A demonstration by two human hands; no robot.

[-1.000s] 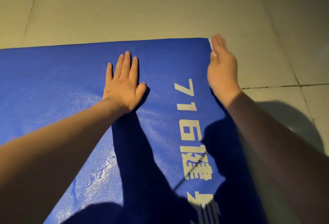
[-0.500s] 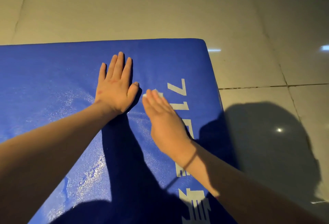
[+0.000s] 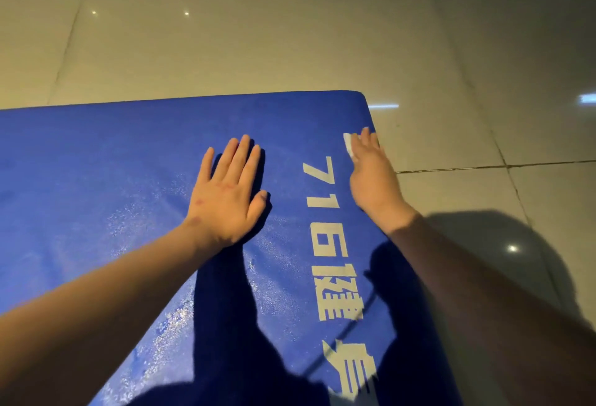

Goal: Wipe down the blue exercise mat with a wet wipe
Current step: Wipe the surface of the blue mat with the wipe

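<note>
The blue mat (image 3: 129,163) lies flat on a pale tiled floor (image 3: 290,34), with its far right corner in view. The left hand (image 3: 227,199) rests palm down on the mat, well in from that corner, its grip apart: the fingers are straight, slightly spread, and hold nothing. The right hand (image 3: 371,179) is at the mat's right edge, just short of the far corner. Its fingers are stretched out and press a white wipe (image 3: 348,144) onto the mat. The wipe peeks out left of the fingertips, and the thumb is hidden. White lettering (image 3: 329,244) runs along the mat between the two hands and on toward its near end. Damp, glistening patches (image 3: 180,318) show on the mat beside the left forearm.
</note>
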